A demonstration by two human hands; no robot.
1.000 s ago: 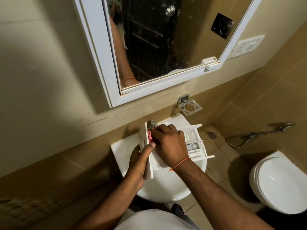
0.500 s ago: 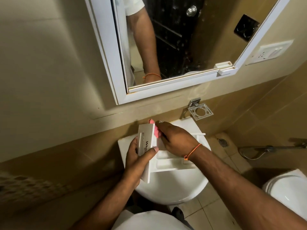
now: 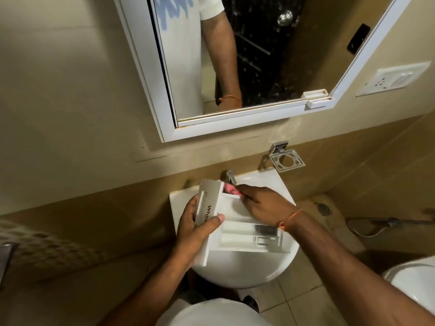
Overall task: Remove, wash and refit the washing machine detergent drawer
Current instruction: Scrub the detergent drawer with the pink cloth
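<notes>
Detergent drawer (image 3: 237, 228): white moulded plastic, oblong, held level over the basin. A flat rectangular front panel stands at its left end, bearing dark lettering partly covered by a thumb. Behind the panel run open-topped compartments with thin dividing walls; two pale cylindrical shapes lie side by side in the nearer section, and a clear or glossy insert sits toward the right end, under the right wrist.

Left hand (image 3: 196, 228): fingers curled round the back of the front panel, thumb pressed across its face; it grips the drawer's left end.

Right hand (image 3: 261, 204): fingers narrowly bunched, pinching a pink cloth or sponge (image 3: 231, 190) against the drawer's far left corner, just behind the panel. Which it is cannot be told; it looks soft and crumpled. An orange thread band circles the wrist.

Basin (image 3: 244, 271): glossy white ceramic, rounded front, squared back, directly beneath both hands.

Tap (image 3: 229, 177): small, polished metal, just beyond the right fingertips.

Metal holder (image 3: 286, 160): chromed square frame with a round opening, wall-mounted, beyond and right of the right hand.

Mirror (image 3: 235, 67): white-framed, above both hands, on beige tiled wall.
</notes>
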